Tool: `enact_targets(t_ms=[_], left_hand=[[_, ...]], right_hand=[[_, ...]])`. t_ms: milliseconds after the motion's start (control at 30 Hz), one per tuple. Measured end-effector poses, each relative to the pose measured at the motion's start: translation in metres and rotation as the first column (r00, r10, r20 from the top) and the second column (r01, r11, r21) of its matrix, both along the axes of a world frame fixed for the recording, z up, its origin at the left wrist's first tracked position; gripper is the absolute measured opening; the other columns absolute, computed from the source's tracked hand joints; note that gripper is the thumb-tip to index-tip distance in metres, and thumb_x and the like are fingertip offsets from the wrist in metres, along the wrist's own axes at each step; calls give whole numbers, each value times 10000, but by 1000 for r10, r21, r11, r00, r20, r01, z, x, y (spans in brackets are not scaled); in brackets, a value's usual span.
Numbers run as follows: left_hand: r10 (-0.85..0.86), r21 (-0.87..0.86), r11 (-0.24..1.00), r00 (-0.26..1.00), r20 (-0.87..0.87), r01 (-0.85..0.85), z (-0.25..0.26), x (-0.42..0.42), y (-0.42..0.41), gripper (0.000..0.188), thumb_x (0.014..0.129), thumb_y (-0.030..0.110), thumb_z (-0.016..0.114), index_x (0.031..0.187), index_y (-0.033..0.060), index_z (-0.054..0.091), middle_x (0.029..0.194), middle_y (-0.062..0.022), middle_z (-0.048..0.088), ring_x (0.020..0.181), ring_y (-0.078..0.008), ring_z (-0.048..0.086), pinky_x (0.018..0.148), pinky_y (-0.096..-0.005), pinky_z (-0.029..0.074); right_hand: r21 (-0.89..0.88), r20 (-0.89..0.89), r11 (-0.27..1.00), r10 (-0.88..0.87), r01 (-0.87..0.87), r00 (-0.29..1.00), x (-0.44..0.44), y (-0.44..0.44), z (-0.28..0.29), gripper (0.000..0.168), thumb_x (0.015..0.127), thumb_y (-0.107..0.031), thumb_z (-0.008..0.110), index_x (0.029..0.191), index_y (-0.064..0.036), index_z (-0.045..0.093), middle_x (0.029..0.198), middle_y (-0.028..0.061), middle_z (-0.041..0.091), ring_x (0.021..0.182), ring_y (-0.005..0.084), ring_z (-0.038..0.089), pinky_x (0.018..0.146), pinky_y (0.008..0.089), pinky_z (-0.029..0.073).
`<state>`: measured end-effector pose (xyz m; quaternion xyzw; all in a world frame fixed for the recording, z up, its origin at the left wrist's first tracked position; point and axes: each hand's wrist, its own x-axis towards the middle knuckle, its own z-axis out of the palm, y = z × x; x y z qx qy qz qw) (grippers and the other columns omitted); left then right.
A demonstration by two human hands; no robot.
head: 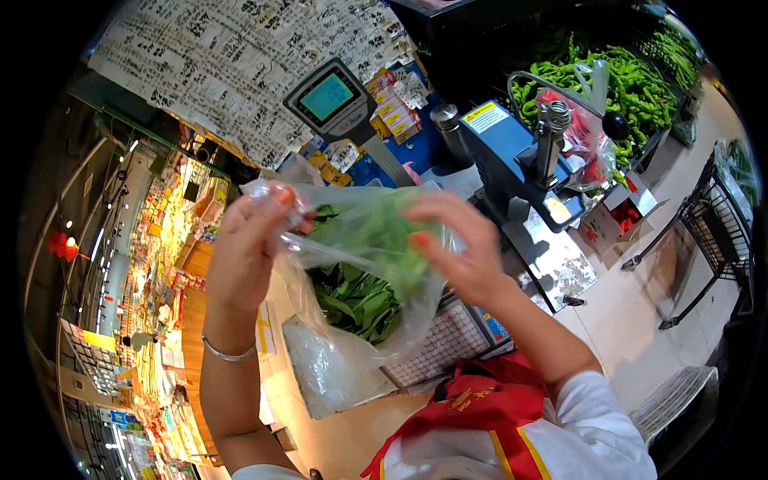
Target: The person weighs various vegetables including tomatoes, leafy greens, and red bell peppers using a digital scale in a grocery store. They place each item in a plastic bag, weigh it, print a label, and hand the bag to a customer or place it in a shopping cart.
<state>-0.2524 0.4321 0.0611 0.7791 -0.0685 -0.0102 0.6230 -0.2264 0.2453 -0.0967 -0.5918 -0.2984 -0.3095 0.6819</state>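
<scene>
My left hand (249, 243) has bunched plastic film of a clear plastic bag (414, 327) pinched between thumb and fingers. Dark green leafy vegetables (360, 303) fill the bag, which hangs above the scale. Paler green stems show blurred through the film at its upper right. My right hand (459, 246) is at that side of the bag, fingers curved and spread, blurred by motion. Whether it grips the film cannot be made out. Below the bag is a scale's keypad panel (447, 339), partly covered by the bag.
The scale's display (327, 99) stands on a post ahead. To its right are a steel flask (447, 123) and a blue bag-sealing machine (507, 150) with a lever. Green peppers (636, 90) fill a crate beyond. A shopping cart (717, 222) stands at right; handwritten sheets (240, 66) lie upper left.
</scene>
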Motion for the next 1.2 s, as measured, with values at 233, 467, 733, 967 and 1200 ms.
enact_targets(t_ms=[233, 467, 733, 967, 1200], left_hand=[[-38, 329, 940, 931, 364, -90, 13, 19, 31, 601, 912, 500, 333, 1171, -20, 486, 1173, -146, 513, 1087, -202, 482, 943, -318, 352], [-282, 489, 865, 916, 284, 115, 17, 37, 43, 1007, 739, 770, 100, 1310, -26, 334, 1363, -106, 337, 1256, -199, 300, 1039, -317, 220], [-344, 174, 936, 903, 256, 307, 16, 47, 44, 1037, 717, 798, 121, 1309, -27, 330, 1261, -125, 445, 1135, -191, 448, 964, -305, 348], [-213, 263, 954, 943, 254, 145, -3, 25, 72, 536, 860, 455, 507, 1154, 8, 509, 987, -41, 578, 904, -106, 531, 813, -244, 428], [-183, 546, 835, 902, 390, -67, -53, -29, 71, 138, 767, 145, 633, 826, 27, 592, 787, -28, 482, 779, -156, 497, 625, -258, 398]], right_hand=[[143, -142, 442, 895, -886, 423, 36, 51, 101, 295, 845, -235, 545, 1038, -12, 537, 1021, 99, 557, 868, 210, 566, 798, 317, 451], [276, -253, 49, 967, -960, -23, 70, 61, 130, 390, 900, -265, 343, 1069, 44, 510, 1024, 130, 546, 815, 252, 598, 794, 357, 478], [124, -445, 107, 895, -986, 41, 73, 71, 138, 227, 858, -47, 476, 1040, 79, 525, 985, 159, 558, 922, 306, 607, 810, 375, 515], [-99, -370, 331, 863, -938, 344, 71, 80, 126, 248, 727, -27, 663, 958, 26, 588, 759, 40, 568, 709, 108, 578, 650, 227, 477], [-331, -331, 611, 638, -719, 695, 102, 85, 68, 168, 747, -109, 668, 873, -27, 593, 764, 1, 591, 658, 12, 513, 538, 148, 379]])
